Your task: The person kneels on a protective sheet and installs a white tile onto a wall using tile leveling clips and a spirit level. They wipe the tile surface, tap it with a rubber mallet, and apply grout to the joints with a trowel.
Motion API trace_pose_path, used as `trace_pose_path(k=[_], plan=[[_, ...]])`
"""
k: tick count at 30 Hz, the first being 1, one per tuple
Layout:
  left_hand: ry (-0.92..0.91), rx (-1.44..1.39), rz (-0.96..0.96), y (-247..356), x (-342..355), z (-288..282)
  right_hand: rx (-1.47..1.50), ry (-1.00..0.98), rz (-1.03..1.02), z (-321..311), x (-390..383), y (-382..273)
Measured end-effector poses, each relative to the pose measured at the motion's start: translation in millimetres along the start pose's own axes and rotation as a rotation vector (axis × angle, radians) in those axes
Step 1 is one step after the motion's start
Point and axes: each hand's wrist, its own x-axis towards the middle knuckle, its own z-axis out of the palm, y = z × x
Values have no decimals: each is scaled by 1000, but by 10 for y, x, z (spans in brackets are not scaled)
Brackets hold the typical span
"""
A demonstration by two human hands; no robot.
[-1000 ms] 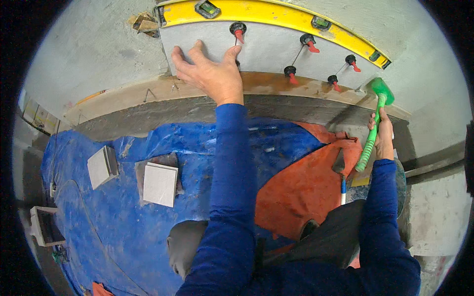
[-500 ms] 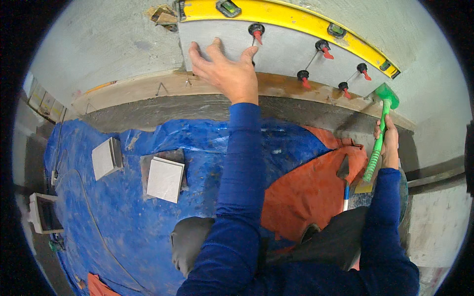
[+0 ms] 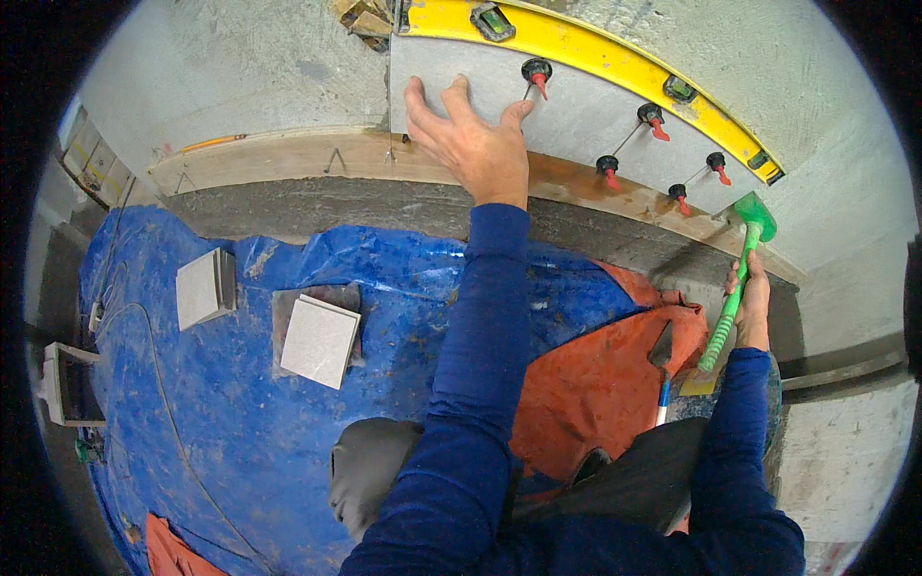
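My left hand (image 3: pixel 477 152) rests with spread fingers against the left part of grey tiles (image 3: pixel 576 106) on the wall, beside a black-and-red levelling clip (image 3: pixel 536 73); more such clips sit along the joints. A long yellow spirit level (image 3: pixel 583 48) runs along the tiles' upper edge. My right hand (image 3: pixel 751 302) grips a green mallet (image 3: pixel 756 219) by its handle; the head is at the right lower corner of the tiles. A wooden batten (image 3: pixel 288 154) runs beneath the tiles, with a pencil (image 3: pixel 211 142) near it at the left.
A blue tarpaulin (image 3: pixel 221 403) and orange sheet (image 3: pixel 586 374) cover the floor, with two stacks of square tiles (image 3: pixel 204 288) (image 3: pixel 322 341) and a cable (image 3: pixel 168 403). A trowel (image 3: pixel 661 355) lies below my right hand. A grey plastic object (image 3: pixel 60 384) is at the far left.
The wall, tiles and both my hands appear further right in the picture as the view shifts. My left hand stays on the tile and my right hand still holds the mallet.
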Motion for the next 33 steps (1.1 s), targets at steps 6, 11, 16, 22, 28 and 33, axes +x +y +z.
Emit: trace_pose_path(k=[6,11,16,22,28,33], plan=[[-11,-13,-18,2,-10,-7,6,4,-30,99,-73,-27],[6,3,-18,-4,9,17,-29,13,14,58,-31,-26],[31,-4,12,-9,14,15,22,-10,-11,-3,21,18],[21,22,-8,8,13,-11,79,4,-25,-43,47,35],[9,39,-31,19,18,-19,109,40,-26,-38,42,42],[4,32,-43,26,12,-28,96,23,-45,-13,10,38]])
